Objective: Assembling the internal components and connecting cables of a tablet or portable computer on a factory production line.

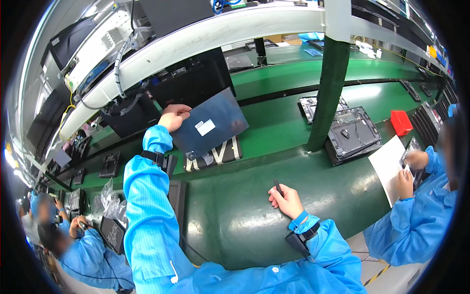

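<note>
My left hand (175,117) pinches the upper left edge of a thin dark rectangular panel (227,115), which is tilted and carries a white label (205,127). Under the panel's lower edge sits a black block with white stripes (227,153), partly covered by it. Low on the right, over the green bench (235,215), my right hand (289,201) is closed around a slim black pen-like tool (277,186). Its tip points up and away from me, touching nothing that I can see.
A green post (330,93) rises right of centre, beside a stack of opened laptop parts (353,132). Further right are a red bin (401,122) and a co-worker's hands (405,183) by a white sheet (387,164). Dark monitors (196,85) stand behind the panel.
</note>
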The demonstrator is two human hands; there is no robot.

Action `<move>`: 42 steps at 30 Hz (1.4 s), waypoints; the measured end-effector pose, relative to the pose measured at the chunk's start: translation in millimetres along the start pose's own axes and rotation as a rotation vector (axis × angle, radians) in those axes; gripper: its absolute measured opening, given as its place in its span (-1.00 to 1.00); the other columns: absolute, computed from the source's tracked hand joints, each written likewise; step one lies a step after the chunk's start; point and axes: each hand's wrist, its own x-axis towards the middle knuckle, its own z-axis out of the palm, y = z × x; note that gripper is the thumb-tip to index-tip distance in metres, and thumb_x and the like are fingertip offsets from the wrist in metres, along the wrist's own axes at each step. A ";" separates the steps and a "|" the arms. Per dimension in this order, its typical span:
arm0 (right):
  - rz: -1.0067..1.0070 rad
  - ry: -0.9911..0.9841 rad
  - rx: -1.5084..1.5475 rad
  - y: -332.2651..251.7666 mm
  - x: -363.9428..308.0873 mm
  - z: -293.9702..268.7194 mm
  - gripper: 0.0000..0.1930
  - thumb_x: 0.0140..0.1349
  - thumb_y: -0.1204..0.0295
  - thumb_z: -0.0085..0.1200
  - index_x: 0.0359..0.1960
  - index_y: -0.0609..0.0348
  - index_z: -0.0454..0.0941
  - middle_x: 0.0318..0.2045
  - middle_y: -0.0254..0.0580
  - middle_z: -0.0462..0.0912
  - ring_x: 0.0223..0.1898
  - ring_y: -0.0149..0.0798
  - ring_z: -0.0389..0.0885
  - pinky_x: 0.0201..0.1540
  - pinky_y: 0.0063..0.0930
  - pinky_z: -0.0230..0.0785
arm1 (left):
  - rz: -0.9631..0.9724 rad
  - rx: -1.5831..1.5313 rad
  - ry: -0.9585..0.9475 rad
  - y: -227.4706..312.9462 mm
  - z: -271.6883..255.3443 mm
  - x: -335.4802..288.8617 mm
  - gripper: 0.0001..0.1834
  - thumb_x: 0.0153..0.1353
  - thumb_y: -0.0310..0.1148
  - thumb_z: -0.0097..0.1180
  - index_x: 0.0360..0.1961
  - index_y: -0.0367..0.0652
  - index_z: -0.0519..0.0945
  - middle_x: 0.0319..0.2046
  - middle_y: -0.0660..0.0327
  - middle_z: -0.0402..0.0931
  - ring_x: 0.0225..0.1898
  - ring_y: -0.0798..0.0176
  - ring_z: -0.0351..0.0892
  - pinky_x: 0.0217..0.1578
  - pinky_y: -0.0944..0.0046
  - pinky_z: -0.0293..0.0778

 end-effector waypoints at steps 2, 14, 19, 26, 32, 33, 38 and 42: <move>-0.001 -0.006 -0.003 -1.1 -0.9 0.0 -0.77 0.39 0.32 0.05 -0.26 0.27 0.58 -0.51 -0.28 0.64 -0.54 -0.49 0.57 -0.48 -0.59 0.44 | -0.017 0.033 0.025 1.5 -3.6 -1.7 -0.71 0.19 -0.48 0.18 -0.05 -0.29 0.65 -0.23 0.10 0.68 -0.21 0.25 0.66 -0.12 0.29 0.54; -0.005 -0.017 -0.065 -4.4 -1.1 3.3 -0.80 0.36 0.34 0.10 -0.28 0.26 0.58 -0.51 -0.29 0.65 -0.55 -0.52 0.54 -0.49 -0.60 0.40 | 0.553 0.351 0.627 -7.5 35.4 -35.8 -0.83 0.11 -0.57 0.18 -0.23 -0.24 0.62 -0.29 0.02 0.51 -0.22 -0.10 0.55 -0.16 0.05 0.50; -0.039 -0.043 -0.190 -7.8 -1.3 2.2 -0.81 0.38 0.36 0.06 -0.25 0.25 0.59 -0.51 -0.33 0.64 -0.56 -0.58 0.47 -0.50 -0.63 0.33 | 0.582 0.476 0.464 -35.8 84.6 -77.5 -0.79 0.10 -0.59 0.15 -0.20 -0.25 0.55 -0.34 0.06 0.39 -0.23 -0.05 0.45 -0.19 0.05 0.47; -0.089 -0.017 -0.263 -0.8 -1.9 1.3 -0.77 0.33 0.30 0.12 -0.29 0.26 0.60 -0.55 -0.29 0.67 -0.54 -0.53 0.53 -0.48 -0.55 0.36 | 0.484 0.511 0.327 -61.5 111.7 -117.3 -0.84 0.06 -0.56 0.17 -0.29 -0.19 0.54 -0.33 0.12 0.40 -0.21 0.00 0.47 -0.20 0.07 0.49; -0.100 -0.024 -0.265 -1.8 -2.5 2.4 -0.77 0.33 0.31 0.12 -0.28 0.26 0.60 -0.55 -0.26 0.68 -0.52 -0.52 0.57 -0.46 -0.54 0.38 | 0.238 0.669 0.082 -68.9 109.7 -130.6 -0.79 -0.02 -0.46 0.29 -0.34 -0.05 0.54 -0.33 0.22 0.46 -0.18 0.05 0.54 -0.14 0.05 0.53; -0.100 -0.029 -0.267 -1.9 -2.3 2.6 -0.77 0.33 0.30 0.13 -0.27 0.26 0.60 -0.54 -0.26 0.68 -0.51 -0.51 0.57 -0.46 -0.54 0.39 | 0.206 0.654 0.063 -69.6 109.4 -131.5 -0.77 -0.03 -0.46 0.30 -0.32 -0.04 0.53 -0.32 0.22 0.47 -0.16 0.05 0.54 -0.14 0.05 0.53; -0.091 -0.033 -0.293 -3.6 -1.3 1.4 -0.76 0.34 0.30 0.12 -0.27 0.26 0.60 -0.54 -0.25 0.68 -0.51 -0.51 0.57 -0.45 -0.54 0.40 | 0.153 0.536 -0.092 -67.1 100.5 -132.0 -0.74 -0.01 -0.45 0.31 -0.27 -0.08 0.52 -0.28 0.18 0.48 -0.11 -0.01 0.55 -0.17 0.01 0.53; -0.152 -0.023 -0.303 2.1 -0.8 1.4 -0.75 0.34 0.28 0.12 -0.26 0.26 0.60 -0.53 -0.25 0.69 -0.51 -0.49 0.60 -0.44 -0.54 0.42 | 0.197 0.674 -0.041 -83.3 109.9 -123.6 -0.77 0.03 -0.46 0.24 -0.27 -0.07 0.49 -0.27 0.17 0.48 -0.11 -0.01 0.55 -0.18 -0.01 0.54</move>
